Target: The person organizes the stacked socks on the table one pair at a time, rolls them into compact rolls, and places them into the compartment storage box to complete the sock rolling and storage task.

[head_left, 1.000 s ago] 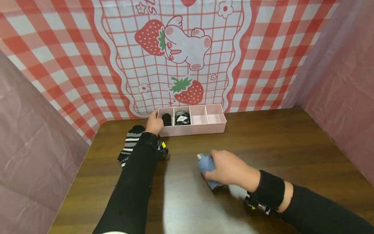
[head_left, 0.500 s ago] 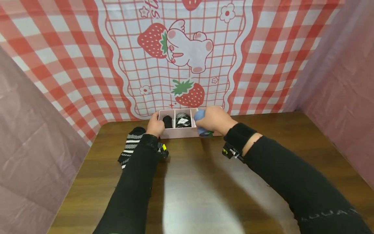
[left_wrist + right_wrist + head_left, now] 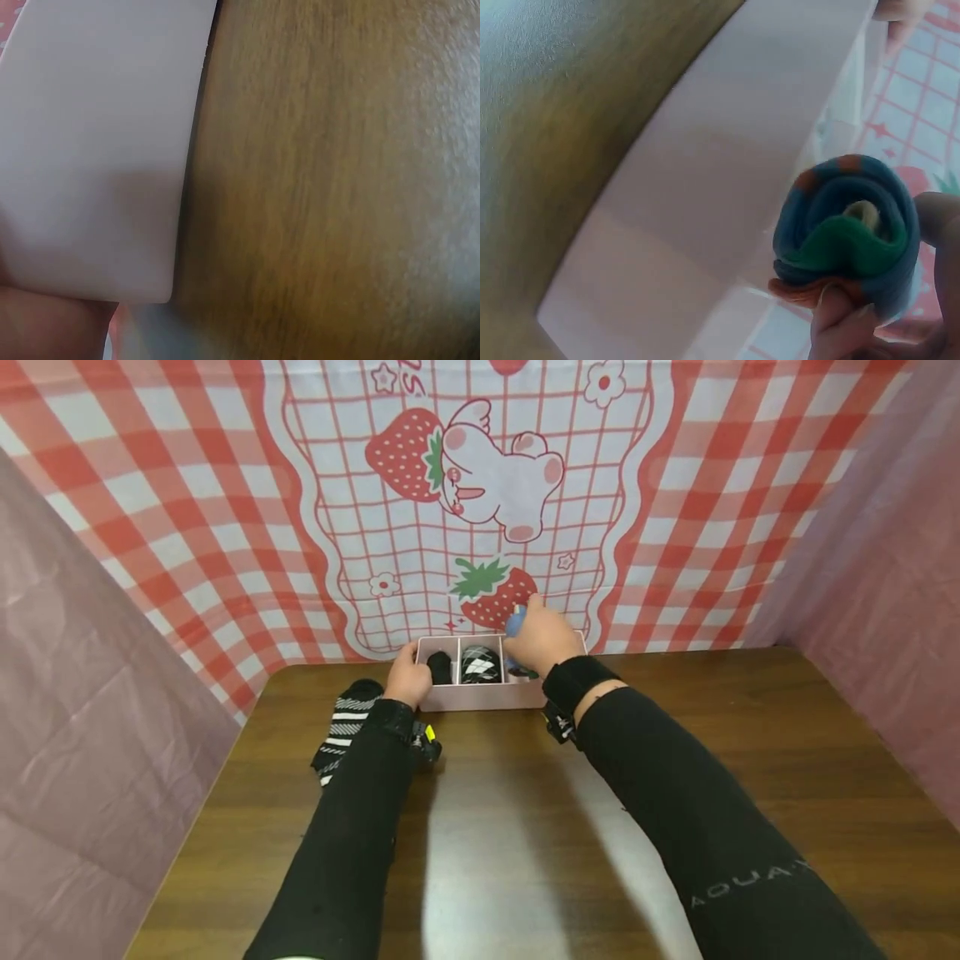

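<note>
A long pink divided box (image 3: pixel 480 697) stands at the back of the table. My left hand (image 3: pixel 408 680) grips its left end. In the right wrist view, my right hand (image 3: pixel 855 334) pinches a rolled sock (image 3: pixel 847 244), blue with green and orange parts, between thumb and fingers. The head view has this roll at the third compartment from the left, partly hidden by the hand. A black rolled sock (image 3: pixel 439 668) sits in the leftmost compartment. Beside it, in the second, is a black-and-white argyle rolled sock (image 3: pixel 480 665). My right hand covers most of the fourth compartment.
A black-and-white striped sock (image 3: pixel 347 722) lies flat on the wooden table (image 3: pixel 480 827), left of the box and partly behind my left forearm. Close behind the box hangs a red-and-white checked cloth (image 3: pixel 675 527). Pink curtains (image 3: pixel 877 568) border both sides.
My right hand has carried the rolled blue sock from over the middle of the table up to the box, at its third compartment. My left hand stays at the box's left end.
</note>
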The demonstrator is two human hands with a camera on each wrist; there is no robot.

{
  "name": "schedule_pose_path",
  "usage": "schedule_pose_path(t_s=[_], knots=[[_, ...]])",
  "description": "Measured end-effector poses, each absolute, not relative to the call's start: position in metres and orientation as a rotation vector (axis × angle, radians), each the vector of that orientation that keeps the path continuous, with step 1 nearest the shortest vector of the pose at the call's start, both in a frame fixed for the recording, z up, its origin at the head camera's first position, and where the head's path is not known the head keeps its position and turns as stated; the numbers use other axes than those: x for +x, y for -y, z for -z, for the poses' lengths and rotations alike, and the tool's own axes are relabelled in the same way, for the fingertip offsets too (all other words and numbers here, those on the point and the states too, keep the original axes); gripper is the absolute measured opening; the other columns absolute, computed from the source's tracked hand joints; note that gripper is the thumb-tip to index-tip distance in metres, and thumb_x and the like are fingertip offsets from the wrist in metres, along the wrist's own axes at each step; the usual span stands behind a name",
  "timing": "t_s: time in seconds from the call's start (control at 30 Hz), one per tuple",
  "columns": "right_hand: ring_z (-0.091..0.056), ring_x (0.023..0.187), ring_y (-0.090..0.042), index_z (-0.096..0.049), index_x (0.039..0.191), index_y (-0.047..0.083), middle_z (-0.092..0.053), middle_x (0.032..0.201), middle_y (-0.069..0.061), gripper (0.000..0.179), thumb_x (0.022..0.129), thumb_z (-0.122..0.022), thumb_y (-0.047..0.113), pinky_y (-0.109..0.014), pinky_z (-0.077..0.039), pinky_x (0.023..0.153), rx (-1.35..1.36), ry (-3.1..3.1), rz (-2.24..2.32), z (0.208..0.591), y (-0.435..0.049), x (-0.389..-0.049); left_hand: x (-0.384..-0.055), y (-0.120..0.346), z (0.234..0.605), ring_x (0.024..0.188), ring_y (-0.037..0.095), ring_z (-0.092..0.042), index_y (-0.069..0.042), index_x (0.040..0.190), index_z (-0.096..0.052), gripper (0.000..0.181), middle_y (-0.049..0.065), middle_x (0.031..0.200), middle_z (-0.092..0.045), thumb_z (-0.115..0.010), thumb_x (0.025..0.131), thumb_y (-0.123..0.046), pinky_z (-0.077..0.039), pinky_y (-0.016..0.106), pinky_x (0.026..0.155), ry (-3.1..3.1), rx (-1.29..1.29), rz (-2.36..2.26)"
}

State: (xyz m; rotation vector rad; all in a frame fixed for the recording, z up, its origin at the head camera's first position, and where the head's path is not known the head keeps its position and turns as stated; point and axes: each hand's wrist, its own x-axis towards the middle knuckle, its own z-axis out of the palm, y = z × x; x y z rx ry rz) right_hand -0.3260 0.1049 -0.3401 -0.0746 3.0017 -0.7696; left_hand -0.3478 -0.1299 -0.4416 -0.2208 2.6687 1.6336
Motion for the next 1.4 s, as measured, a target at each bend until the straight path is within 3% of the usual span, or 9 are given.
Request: schedule_pose_path(t_s=[0.03, 0.17, 0.53, 0.67, 0.77, 0.87, 0.97, 1.13, 1.4], knots=[[-0.066, 0.086, -0.036, -0.023, 0.16, 0.004, -0.064, 0.111, -0.023, 0.085, 0.095, -0.071, 0.035, -0.046, -0.056, 0.072, -0.056, -3.006, 0.75, 0.343, -0.103, -0.327, -0.348, 0.129, 0.441, 0.144, 0.03, -0.039, -0.01, 0.159, -0.038, 0.063, 0.013, 0.157, -0.044, -0.036, 0.097, -0.001, -0.033, 0.044, 0.116, -2.667, -0.22, -1.639], [-0.067, 0.095, -0.04, -0.029, 0.16, 0.01, -0.064, 0.121, -0.026, 0.078, 0.097, -0.069, 0.033, -0.048, -0.057, 0.074, -0.056, -3.005, 0.604, 0.357, -0.098, -0.331, -0.347, 0.126, 0.442, 0.144, 0.03, -0.039, -0.009, 0.158, -0.039, 0.062, 0.014, 0.156, -0.045, -0.037, 0.097, 0.0, -0.032, 0.043, 0.117, -2.668, -0.215, -1.654], [-0.065, 0.106, -0.041, -0.037, 0.155, -0.002, -0.062, 0.13, -0.028, 0.069, 0.098, -0.063, 0.027, -0.051, -0.056, 0.083, -0.061, -2.999, 0.424, 0.378, -0.101, -0.341, -0.349, 0.118, 0.442, 0.144, 0.029, -0.039, -0.008, 0.158, -0.038, 0.059, 0.015, 0.156, -0.045, -0.038, 0.099, -0.001, -0.031, 0.042, 0.118, -2.645, -0.196, -1.664], [-0.068, 0.098, -0.041, -0.035, 0.155, -0.005, -0.064, 0.123, -0.029, 0.066, 0.1, -0.06, 0.021, -0.051, -0.057, 0.077, -0.087, -3.038, 0.399, 0.379, -0.1, -0.34, -0.351, 0.118, 0.44, 0.144, 0.028, -0.04, -0.008, 0.158, -0.038, 0.059, 0.015, 0.155, -0.046, -0.038, 0.099, -0.002, -0.031, 0.042, 0.118, -2.652, -0.183, -1.668], [-0.069, 0.09, -0.037, -0.055, 0.139, -0.005, -0.069, 0.114, -0.025, 0.045, 0.099, -0.059, 0.016, -0.05, -0.057, 0.075, -0.176, -3.073, 0.35, 0.384, -0.1, -0.341, -0.352, 0.12, 0.44, 0.144, 0.028, -0.039, -0.008, 0.158, -0.037, 0.06, 0.015, 0.156, -0.045, -0.038, 0.099, -0.001, -0.031, 0.041, 0.118, -2.647, -0.18, -1.67], [-0.069, 0.088, -0.033, -0.071, 0.104, -0.001, -0.072, 0.107, -0.019, 0.02, 0.1, -0.057, 0.014, -0.048, -0.056, 0.077, -0.288, -3.096, 0.315, 0.389, -0.101, -0.342, -0.352, 0.123, 0.439, 0.145, 0.028, -0.038, -0.008, 0.159, -0.036, 0.061, 0.014, 0.157, -0.044, -0.038, 0.098, -0.001, -0.031, 0.041, 0.118, -2.648, -0.182, -1.662], [-0.067, 0.086, -0.031, -0.069, 0.084, 0.004, -0.072, 0.104, -0.017, 0.024, 0.1, -0.054, 0.013, -0.047, -0.055, 0.079, -0.363, -3.09, 0.316, 0.392, -0.104, -0.343, -0.352, 0.124, 0.439, 0.145, 0.028, -0.038, -0.007, 0.159, -0.036, 0.061, 0.015, 0.157, -0.044, -0.038, 0.098, -0.001, -0.031, 0.041, 0.118, -2.658, -0.181, -1.649], [-0.067, 0.091, -0.033, -0.068, 0.077, 0.005, -0.072, 0.107, -0.018, 0.035, 0.102, -0.046, 0.013, -0.049, -0.055, 0.084, -0.471, -3.072, 0.226, 0.391, -0.106, -0.34, -0.352, 0.126, 0.438, 0.143, 0.028, -0.04, -0.006, 0.158, -0.037, 0.061, 0.016, 0.155, -0.046, -0.039, 0.097, 0.0, -0.031, 0.04, 0.118, -2.675, -0.172, -1.641], [-0.066, 0.104, -0.038, -0.072, 0.085, 0.001, -0.069, 0.111, -0.021, 0.041, 0.106, -0.041, 0.017, -0.052, -0.054, 0.091, -0.634, -3.112, 0.134, 0.397, -0.106, -0.337, -0.349, 0.132, 0.438, 0.143, 0.03, -0.041, -0.006, 0.158, -0.037, 0.063, 0.016, 0.155, -0.046, -0.039, 0.095, 0.0, -0.032, 0.042, 0.117, -2.684, -0.202, -1.63]])
